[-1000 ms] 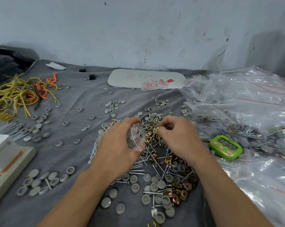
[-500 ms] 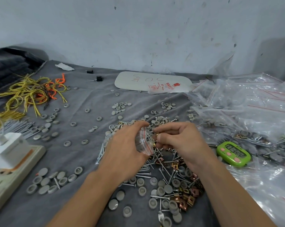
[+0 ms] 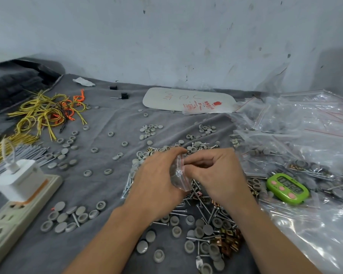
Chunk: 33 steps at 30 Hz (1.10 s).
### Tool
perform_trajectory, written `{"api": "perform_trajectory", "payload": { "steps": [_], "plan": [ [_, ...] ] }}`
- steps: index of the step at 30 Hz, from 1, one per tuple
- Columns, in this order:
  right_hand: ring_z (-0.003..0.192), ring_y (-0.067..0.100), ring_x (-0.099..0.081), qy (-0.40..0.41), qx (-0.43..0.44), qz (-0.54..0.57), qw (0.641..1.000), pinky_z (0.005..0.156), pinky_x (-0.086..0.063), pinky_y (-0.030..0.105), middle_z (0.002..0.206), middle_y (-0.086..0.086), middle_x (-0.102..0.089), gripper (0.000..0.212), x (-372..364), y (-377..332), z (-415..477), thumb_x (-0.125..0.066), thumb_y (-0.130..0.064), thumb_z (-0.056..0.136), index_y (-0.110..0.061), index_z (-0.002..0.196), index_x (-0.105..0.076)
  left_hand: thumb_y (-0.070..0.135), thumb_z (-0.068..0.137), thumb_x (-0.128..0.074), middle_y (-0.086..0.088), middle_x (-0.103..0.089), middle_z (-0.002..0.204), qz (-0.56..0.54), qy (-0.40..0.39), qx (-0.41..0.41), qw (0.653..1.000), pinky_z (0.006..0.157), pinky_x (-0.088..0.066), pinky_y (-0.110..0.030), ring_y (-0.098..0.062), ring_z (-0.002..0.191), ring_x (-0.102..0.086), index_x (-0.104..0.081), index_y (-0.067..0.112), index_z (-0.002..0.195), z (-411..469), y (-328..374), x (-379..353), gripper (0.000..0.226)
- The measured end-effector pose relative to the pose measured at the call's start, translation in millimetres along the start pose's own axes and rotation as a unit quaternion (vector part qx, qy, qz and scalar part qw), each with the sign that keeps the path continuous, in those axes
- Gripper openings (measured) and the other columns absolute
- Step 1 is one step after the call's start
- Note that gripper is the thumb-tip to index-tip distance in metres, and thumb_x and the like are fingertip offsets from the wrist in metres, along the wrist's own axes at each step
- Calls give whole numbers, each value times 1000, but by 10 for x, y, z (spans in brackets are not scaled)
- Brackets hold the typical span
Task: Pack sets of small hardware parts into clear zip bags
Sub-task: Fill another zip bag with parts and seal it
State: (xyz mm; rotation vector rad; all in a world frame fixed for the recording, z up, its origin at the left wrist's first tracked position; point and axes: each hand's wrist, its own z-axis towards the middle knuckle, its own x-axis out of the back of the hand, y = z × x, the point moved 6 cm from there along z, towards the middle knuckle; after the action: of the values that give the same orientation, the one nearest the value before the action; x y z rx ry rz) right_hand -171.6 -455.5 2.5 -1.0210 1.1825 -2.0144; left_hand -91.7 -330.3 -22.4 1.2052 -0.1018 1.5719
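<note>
**Both hands close on one small zip bag over the hardware pile**

Together, our left hand (image 3: 156, 182) and right hand (image 3: 216, 173) meet at the middle of the desk (image 3: 99, 190), which is covered in a grey cloth. Our left grip is closed around the body of a small clear zip bag (image 3: 179, 175) with a red seal line; our right grip pinches the bag's edge along that red line. The bag is lifted just above the heap of screws (image 3: 204, 210), grey caps (image 3: 198, 230) and copper-coloured clips (image 3: 230, 244) that spreads toward 6 o'clock.

At 3 o'clock sits a green timer (image 3: 287, 188) with pink buttons; its digits are too blurred for us to read. Around it, from 1 to 4 o'clock, lies a mound of clear bags (image 3: 308, 131), some holding parts.

At 12 o'clock lies a white card (image 3: 186, 99) with faint red handwriting we cannot make out, and on it a packet with red print (image 3: 204, 105); only "5" followed by small letters is legible.

At 10 o'clock we see yellow and orange wire ties (image 3: 46, 111). At 8 o'clock a power strip (image 3: 18, 212) carries a white charger (image 3: 18, 178).
</note>
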Motion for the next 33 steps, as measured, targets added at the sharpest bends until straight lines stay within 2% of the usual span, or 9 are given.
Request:
{"api": "perform_trajectory", "payload": {
  "steps": [4,9,13,17,21,25,27,30,33],
  "plan": [
    [67,12,-74,-92,6,-63,994,61,-60,31,74,-9,-77,24,-227,5,-31,-70,-10,92,-26,79,-82,33,66,-80,24,-61,119,-34,-7,-34,999,96,-30,-7,9,111,-49,-51,39,138,-11,111,25,78],
    [65,-1,-68,-166,-6,-155,974,60,-45,11,71,-20,-73,32,-266,107,-15,-72,-15,90,-43,74,-75,45,61,-78,24,-44,152,-116,-79,-85,986,115,-31,-27,4,142,-37,-31,47,156,-45,168,144,106],
    [68,2,-69,-165,-56,-97,980,62,-48,13,83,-14,-79,27,-185,215,-19,-80,-15,86,-40,97,-81,25,69,-72,16,-71,113,-339,180,99,918,90,-47,-21,0,111,-63,-66,36,127,22,-400,589,59],
    [56,19,-57,-63,-125,-16,990,60,-50,37,78,10,-78,36,13,318,44,-72,-3,92,-38,87,-83,-4,87,-61,13,-66,71,-331,320,303,834,60,-45,-13,1,63,-57,-74,24,87,-67,-988,666,31],
    [46,0,-56,33,-109,-52,992,54,-47,18,76,-7,-78,43,223,285,67,-74,-1,89,-42,78,-81,-2,80,-65,12,-67,74,-255,206,305,894,52,-40,-11,3,56,-54,-74,29,81,-22,-950,472,32],
    [65,-1,-70,34,-76,-194,978,69,-53,19,73,-27,-73,41,298,228,87,-77,-11,88,-45,66,-76,16,70,-71,32,-66,90,-143,74,226,961,64,-42,-9,9,81,-61,-71,51,88,37,-702,360,39],
    [68,2,-71,13,-70,-263,962,79,-52,19,66,-36,-65,40,325,208,98,-76,-13,89,-46,66,-74,16,72,-78,26,-67,91,-110,47,207,971,79,-45,-15,7,94,-61,-71,50,81,44,-659,321,35],
    [69,10,-73,-27,-78,-313,946,63,-51,12,74,-33,-68,38,379,209,107,-74,-13,89,-45,69,-75,13,73,-78,26,-65,96,-69,24,192,979,85,-43,-23,1,99,-60,-70,49,79,44,-633,302,37],
    [67,-1,-69,-64,-83,-342,934,55,-43,5,74,-28,-68,34,397,217,101,-77,-19,87,-47,69,-73,24,67,-77,27,-67,93,-123,44,203,970,80,-46,-21,7,95,-61,-72,51,85,40,-640,350,32]
  ]
}}
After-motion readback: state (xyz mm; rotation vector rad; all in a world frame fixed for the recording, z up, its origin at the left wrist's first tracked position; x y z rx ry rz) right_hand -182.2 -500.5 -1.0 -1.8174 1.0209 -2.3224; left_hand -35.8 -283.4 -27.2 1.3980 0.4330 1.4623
